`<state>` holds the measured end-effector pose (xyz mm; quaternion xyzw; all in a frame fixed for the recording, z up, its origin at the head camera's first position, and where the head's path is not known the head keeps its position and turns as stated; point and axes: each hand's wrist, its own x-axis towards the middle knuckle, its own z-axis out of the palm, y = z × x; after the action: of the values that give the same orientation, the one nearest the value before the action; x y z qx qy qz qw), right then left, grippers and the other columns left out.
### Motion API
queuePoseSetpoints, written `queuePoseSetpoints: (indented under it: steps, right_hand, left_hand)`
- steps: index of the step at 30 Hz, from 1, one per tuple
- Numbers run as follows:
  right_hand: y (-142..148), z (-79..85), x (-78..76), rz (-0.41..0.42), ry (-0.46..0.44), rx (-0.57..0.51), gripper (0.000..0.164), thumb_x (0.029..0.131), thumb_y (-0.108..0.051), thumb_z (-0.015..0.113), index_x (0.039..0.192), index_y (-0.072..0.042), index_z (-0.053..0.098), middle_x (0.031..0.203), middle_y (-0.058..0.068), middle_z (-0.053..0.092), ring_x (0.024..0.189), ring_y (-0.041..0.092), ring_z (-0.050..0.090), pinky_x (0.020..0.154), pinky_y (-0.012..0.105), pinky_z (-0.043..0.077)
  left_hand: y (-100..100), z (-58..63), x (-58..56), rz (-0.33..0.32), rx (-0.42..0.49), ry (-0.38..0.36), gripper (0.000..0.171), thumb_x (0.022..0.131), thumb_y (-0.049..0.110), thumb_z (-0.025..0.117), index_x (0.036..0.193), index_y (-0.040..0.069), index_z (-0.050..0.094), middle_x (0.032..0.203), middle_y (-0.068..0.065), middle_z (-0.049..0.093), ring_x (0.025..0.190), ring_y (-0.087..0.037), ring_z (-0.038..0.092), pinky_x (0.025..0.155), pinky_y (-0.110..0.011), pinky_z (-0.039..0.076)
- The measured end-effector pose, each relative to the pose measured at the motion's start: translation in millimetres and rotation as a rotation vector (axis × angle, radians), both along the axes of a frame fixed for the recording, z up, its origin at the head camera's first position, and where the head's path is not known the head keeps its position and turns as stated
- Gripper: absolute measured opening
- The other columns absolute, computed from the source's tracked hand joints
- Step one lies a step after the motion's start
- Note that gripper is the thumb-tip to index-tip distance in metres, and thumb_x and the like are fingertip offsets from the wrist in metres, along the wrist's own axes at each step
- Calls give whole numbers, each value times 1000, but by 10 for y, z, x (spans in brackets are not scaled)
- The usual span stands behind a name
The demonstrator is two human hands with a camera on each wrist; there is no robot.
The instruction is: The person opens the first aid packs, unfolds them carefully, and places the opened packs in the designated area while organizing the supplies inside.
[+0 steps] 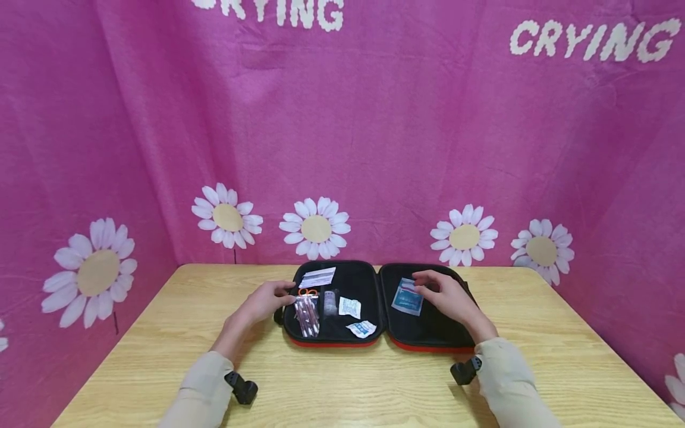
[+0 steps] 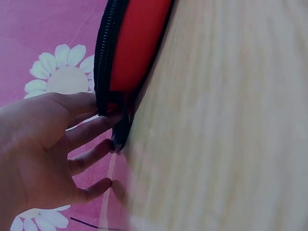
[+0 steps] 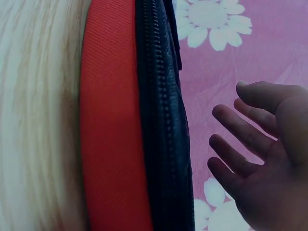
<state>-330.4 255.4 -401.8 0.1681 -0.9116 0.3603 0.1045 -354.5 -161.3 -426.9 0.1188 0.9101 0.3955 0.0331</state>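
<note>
A black-lined, red-sided zip case lies unfolded on the table. My left hand touches the left half's outer rim, its fingers loosely bent; in the left wrist view the fingertips sit at the zipper edge by a dark strap. My right hand hovers over the right half with relaxed fingers and nothing in them, beside a blue-green flat packet. In the left half are a clear pouch of cotton swabs, orange-handled scissors, a small translucent container and white packets.
A wood-grain table carries the case near its back edge. Behind and at both sides hangs a pink curtain with daisies. Small black cameras are strapped to both wrists.
</note>
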Motion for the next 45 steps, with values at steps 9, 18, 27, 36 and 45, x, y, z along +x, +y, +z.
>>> queuePoseSetpoints:
  steps: [9, 18, 27, 36, 45]
  right_hand:
    - [-254, 14, -91, 85, -5, -3, 29, 96, -15, 63, 122, -3, 67, 113, 13, 73, 103, 26, 67, 95, 50, 51]
    - [-450, -17, -179, 124, 5, 21, 27, 94, -12, 64, 119, -1, 68, 107, 13, 74, 102, 27, 68, 93, 50, 52]
    - [-642, -13, -232, 177, 16, 106, 26, 93, -13, 66, 116, -3, 70, 102, 6, 74, 94, 18, 67, 88, 39, 53]
    - [-784, -22, -207, 289, -6, 127, 28, 93, -17, 67, 118, -3, 69, 104, 6, 74, 99, 21, 67, 93, 42, 52]
    - [-889, -73, -260, 332, 10, 132, 26, 91, -14, 70, 112, 0, 70, 96, 6, 76, 80, 7, 62, 75, 25, 51]
  left_hand:
    - [-42, 35, -51, -22, -21, 9, 42, 95, 14, 65, 134, -1, 59, 105, -13, 71, 94, -18, 62, 86, -38, 51]
    - [-12, 0, -45, -37, 15, -3, 40, 94, 11, 65, 131, -3, 59, 103, -13, 70, 95, -19, 63, 84, -36, 52]
    - [-34, 12, -60, -32, -13, 10, 41, 95, 14, 66, 133, -1, 59, 105, -13, 71, 96, -19, 64, 89, -40, 52]
    - [-15, 0, -64, -29, -17, 0, 42, 95, 16, 65, 133, 0, 59, 105, -12, 70, 96, -19, 63, 88, -39, 52]
    - [5, 7, -40, -19, -15, 1, 41, 95, 13, 65, 133, -2, 58, 105, -13, 70, 95, -20, 63, 86, -38, 52]
